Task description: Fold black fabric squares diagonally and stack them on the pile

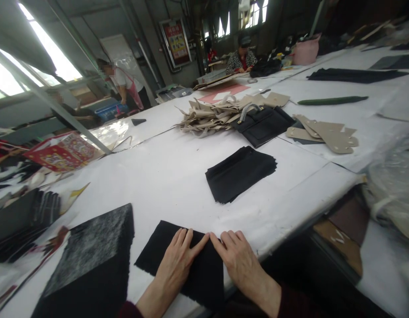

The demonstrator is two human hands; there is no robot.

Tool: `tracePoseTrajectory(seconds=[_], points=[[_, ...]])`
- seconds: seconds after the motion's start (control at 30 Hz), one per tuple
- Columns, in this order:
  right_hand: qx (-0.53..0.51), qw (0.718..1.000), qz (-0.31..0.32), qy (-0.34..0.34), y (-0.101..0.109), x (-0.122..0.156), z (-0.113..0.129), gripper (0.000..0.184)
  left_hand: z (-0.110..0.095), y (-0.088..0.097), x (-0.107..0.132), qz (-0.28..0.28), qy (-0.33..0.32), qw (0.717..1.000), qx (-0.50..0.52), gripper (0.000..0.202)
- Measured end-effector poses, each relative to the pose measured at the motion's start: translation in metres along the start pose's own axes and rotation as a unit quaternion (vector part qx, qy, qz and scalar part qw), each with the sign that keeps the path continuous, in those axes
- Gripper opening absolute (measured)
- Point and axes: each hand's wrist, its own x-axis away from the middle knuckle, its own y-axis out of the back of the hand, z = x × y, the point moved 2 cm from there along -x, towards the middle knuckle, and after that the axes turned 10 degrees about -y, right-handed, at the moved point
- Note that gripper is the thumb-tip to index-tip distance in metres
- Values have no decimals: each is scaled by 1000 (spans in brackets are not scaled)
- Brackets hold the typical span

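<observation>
Dark panel (103, 256), left of the fingers; black fabric piece (206, 276), beneath them; left hand (177, 251) and right hand (238, 260), fingers extended, unclenched, at its far edge; black stack (240, 174), beyond the fingertips; tan pieces (337, 134), farther right.

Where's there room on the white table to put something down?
Biggest patch of table: between the beige pile, black stack and the sheet under the left hand. Smaller: between that stack and the near edge. Crowded: around the pile and black bag.
</observation>
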Motion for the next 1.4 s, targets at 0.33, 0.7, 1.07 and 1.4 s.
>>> tracePoseTrajectory(seconds=[0.33, 0.7, 1.07, 1.4], points=[[6, 1000, -19, -17, 3, 1, 2, 42, -1, -5, 0, 2, 5, 1000, -20, 95], [4, 1000, -21, -20, 4, 4, -3, 45, 0, 0, 0, -2, 3, 1000, 4, 92], [-8, 1000, 1, -1, -1, 7, -8, 50, 34, -16, 32, -40, 90, 994, 52, 81], [-77, 997, -9, -17, 14, -23, 0, 34, 58, 3, 31, -73, 169, 978, 101, 65]])
